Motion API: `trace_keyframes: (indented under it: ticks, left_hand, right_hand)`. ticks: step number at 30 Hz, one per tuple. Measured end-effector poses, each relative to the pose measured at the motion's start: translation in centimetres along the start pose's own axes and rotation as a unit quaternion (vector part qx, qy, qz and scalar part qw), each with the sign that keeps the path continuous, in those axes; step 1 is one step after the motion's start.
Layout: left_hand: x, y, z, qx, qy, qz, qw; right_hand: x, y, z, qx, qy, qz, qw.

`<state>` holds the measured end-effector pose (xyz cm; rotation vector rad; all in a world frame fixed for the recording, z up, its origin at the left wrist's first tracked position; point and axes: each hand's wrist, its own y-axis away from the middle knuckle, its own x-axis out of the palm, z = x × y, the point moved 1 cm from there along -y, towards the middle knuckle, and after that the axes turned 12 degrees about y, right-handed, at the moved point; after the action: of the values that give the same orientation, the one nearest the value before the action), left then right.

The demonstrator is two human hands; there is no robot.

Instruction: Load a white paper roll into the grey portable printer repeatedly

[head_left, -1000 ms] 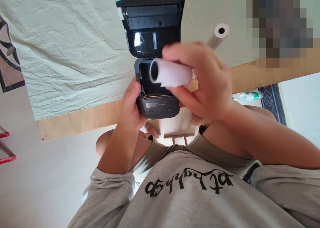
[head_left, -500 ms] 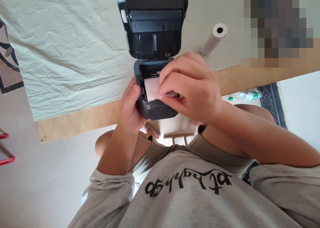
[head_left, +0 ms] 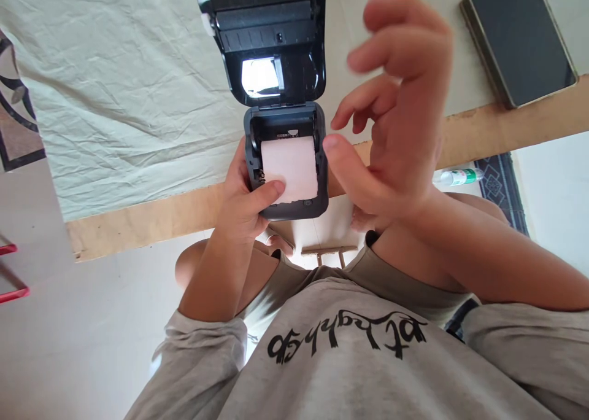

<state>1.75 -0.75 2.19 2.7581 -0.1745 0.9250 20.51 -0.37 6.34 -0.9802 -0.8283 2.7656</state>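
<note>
Paper roll (head_left: 289, 168) sits in the bay of the small black printer (head_left: 288, 156), lid (head_left: 269, 39) swung up & open, loose end lying over the front edge. Your left hand (head_left: 243, 202) grips the printer from its left side w/ thumb pressing that paper end; your right hand (head_left: 396, 119) hangs just right of it, fingers spread, holding nothing. Printer's at the near edge of the cloth-covered table (head_left: 115, 101), dark tablet (head_left: 518, 36) well off to the right.

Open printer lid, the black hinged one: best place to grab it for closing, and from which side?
Grip the black hinged printer lid at its far free edge, coming from above and beyond with the open right hand. The hinge sits next to the white paper roll, so the far edge gives most leverage. The left hand already braces the dark grey printer body, thumb on the paper.
</note>
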Motion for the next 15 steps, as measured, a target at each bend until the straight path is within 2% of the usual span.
trace_keyframes:
  ticks: [4,7,10,12,15]
  left_hand:
    - [-0.1,0.2,-0.1,0.000,-0.021,0.008,1.000]
    - [-0.6,0.1,0.2,0.013,-0.023,0.003,1.000]
    - [-1.7,-0.5,1.0,0.049,-0.022,0.018,0.998]
    - [-2.3,-0.9,1.6,0.073,-0.021,0.069,0.995]
    - [-2.8,-1.1,2.0,0.104,-0.032,0.093,0.990]
  right_hand:
    - [-0.5,-0.2,0.1,0.049,-0.103,0.050,0.992]
    - [-0.7,-0.5,-0.1,0.081,-0.160,0.031,0.983]
    - [-0.4,-0.6,-0.2,0.079,-0.165,0.010,0.983]
    - [0.2,-0.5,-0.3,0.083,-0.138,0.043,0.986]
    - [1.1,-0.2,-0.6,0.104,-0.099,0.130,0.981]
